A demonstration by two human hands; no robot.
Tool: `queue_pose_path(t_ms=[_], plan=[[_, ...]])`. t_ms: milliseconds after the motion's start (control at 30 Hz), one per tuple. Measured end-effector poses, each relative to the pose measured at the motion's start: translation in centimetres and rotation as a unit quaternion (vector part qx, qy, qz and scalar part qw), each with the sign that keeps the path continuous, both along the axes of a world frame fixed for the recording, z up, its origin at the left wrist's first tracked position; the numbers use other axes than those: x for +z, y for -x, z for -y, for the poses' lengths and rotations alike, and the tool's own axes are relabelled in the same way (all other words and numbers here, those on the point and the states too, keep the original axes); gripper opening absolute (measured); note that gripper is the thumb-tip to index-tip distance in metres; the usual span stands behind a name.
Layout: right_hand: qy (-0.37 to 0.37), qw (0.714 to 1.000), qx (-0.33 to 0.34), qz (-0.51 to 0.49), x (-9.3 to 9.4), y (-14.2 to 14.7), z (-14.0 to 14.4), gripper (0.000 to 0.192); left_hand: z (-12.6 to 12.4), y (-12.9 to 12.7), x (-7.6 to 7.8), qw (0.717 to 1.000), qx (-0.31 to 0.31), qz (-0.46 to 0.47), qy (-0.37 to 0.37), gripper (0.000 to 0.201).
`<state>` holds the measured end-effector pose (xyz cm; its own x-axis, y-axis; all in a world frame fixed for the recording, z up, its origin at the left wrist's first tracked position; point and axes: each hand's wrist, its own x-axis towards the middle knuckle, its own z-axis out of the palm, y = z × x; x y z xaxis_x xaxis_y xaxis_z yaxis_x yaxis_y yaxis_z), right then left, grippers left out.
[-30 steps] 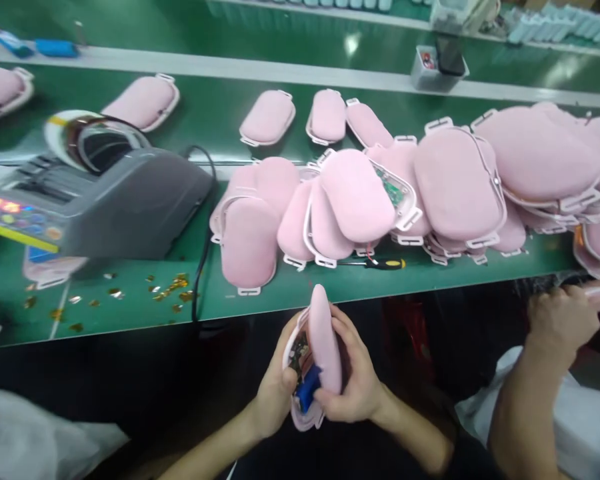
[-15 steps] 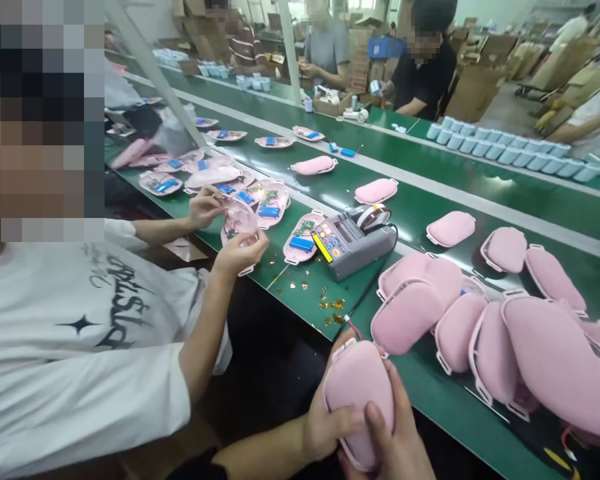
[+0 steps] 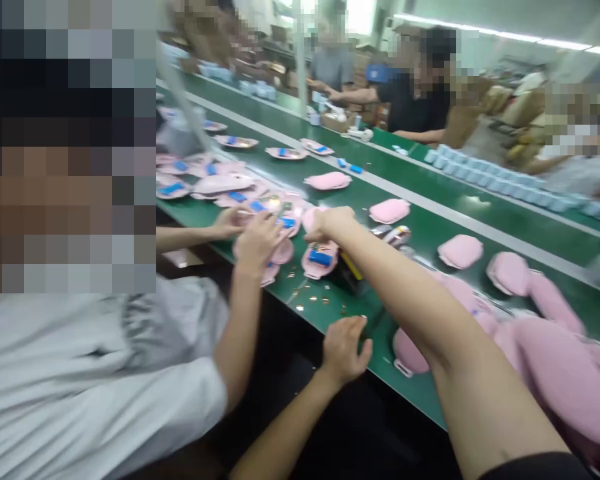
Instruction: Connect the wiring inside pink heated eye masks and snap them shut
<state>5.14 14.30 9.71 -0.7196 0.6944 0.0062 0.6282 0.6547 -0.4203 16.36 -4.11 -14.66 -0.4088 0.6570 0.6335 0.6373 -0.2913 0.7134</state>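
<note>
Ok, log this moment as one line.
right hand: at pink case, hold unclear | left hand: open, near bench edge | nearby: open case, blue block inside

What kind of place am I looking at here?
Probably a factory assembly line: a long green bench holds many similar pink cases, some open with blue parts inside, and rows of pale blue items stand beyond.

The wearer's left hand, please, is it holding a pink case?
No, the left hand shows thumb and fingers parted, nothing pink between them.
</note>
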Motion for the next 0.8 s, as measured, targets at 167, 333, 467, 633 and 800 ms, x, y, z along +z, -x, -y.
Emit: queue_pose_path(t_ms=[167, 333, 467, 633, 800], plan=[[0.012, 0.989, 0.007, 0.145, -2.0, 4.3, 0.5, 0.049, -0.8, -0.8, 0.3, 0.988, 0.080, -0.129, 0.022, 0.035], [-0.075, 0.993, 0.018, 0.089, -1.8, -4.6, 2.8, 0.059, 1.2, 1.0, 2.6, 0.991, 0.053, -0.101, 0.075, 0.031], [-0.237, 0.960, 0.045, -0.143, -6.4, -21.5, 6.7, 0.030, 0.3, 0.0, 3.3, 0.995, -0.057, -0.064, 0.056, 0.033], [-0.270, 0.947, -0.009, -0.171, -13.0, -38.8, 13.9, 0.012, -2.1, -5.9, 4.8, 0.956, -0.163, -0.214, 0.120, 0.085], [-0.257, 0.948, -0.061, -0.178, -15.2, -42.6, 17.9, 0.016, -4.7, -8.7, 4.7, 0.957, -0.069, -0.242, 0.144, 0.071]])
